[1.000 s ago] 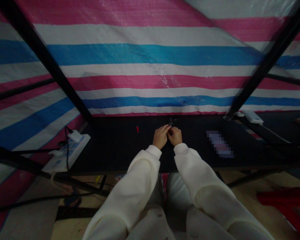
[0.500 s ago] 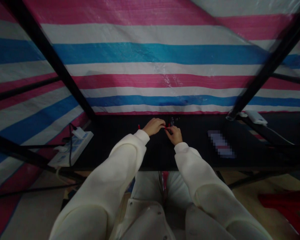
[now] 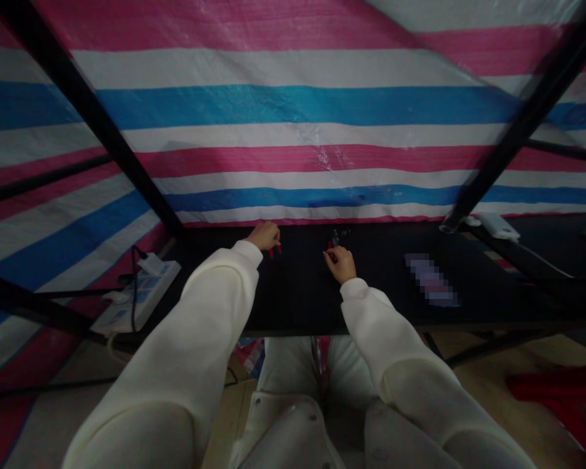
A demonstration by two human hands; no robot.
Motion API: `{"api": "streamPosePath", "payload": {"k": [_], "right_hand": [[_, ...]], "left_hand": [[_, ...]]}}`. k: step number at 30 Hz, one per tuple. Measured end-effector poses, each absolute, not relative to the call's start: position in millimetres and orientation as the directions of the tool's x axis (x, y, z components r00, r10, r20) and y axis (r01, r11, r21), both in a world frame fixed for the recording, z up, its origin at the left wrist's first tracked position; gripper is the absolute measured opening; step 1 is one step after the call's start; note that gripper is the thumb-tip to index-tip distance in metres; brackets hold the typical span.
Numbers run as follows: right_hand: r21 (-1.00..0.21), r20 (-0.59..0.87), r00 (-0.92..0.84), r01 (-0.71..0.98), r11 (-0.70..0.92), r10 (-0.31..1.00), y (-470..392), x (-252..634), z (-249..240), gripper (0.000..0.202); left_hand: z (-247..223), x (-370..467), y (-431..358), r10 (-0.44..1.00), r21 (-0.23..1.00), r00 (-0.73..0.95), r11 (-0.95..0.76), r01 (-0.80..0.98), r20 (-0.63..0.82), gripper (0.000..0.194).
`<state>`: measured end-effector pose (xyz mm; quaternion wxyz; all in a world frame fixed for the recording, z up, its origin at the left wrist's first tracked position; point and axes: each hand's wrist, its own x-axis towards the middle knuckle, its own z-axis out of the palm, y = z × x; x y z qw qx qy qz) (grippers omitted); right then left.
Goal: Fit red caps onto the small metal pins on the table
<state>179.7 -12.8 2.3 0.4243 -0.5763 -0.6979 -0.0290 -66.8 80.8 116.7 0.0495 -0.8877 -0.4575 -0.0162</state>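
My left hand (image 3: 265, 236) is over the far part of the black table (image 3: 297, 299), its fingers pinched on a small red piece (image 3: 279, 249). Just left of that, a second small red piece (image 3: 271, 253) is on the tabletop. Farther right, my right hand (image 3: 340, 264) is closed, thumb and fingertips together; whatever they grip is too small and dark to make out. Right beyond its fingertips lie a red-and-black piece (image 3: 329, 244) and a few small clear or grey parts (image 3: 336, 236).
A white power strip (image 3: 151, 290) with plugs and cables sits at the left edge. To the right lies a blurred-out phone-like object (image 3: 430, 280). Farther right is a white device (image 3: 498, 227) with a cable. Black frame posts (image 3: 522, 130) and striped sheeting (image 3: 297, 156) enclose the table.
My left hand has drawn away leftward from my right hand with a small red piece, to beside the other red piece. My right hand has stayed nearly in place.
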Motion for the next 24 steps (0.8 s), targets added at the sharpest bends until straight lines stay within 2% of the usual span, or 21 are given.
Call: {"api": "streamPosePath", "payload": {"k": [10,17,24], "right_hand": [[-0.431,0.622,0.027,0.846,0.314,0.783,-12.7,180.7,2.5,0.025],[-0.459,0.622,0.046,0.830,0.317,0.781,-12.1,181.1,2.0,0.026],[-0.463,0.631,0.052,0.826,0.322,0.774,-11.5,181.2,0.5,0.026]], "left_hand": [[104.9,-72.1,81.9,0.808,-0.092,0.585,-0.579,0.810,0.067,0.010],[100.5,-75.3,83.7,0.810,-0.044,0.581,-0.579,0.814,0.077,0.009],[99.4,-75.8,84.6,0.814,-0.048,0.580,-0.578,0.815,0.039,0.014]]}}
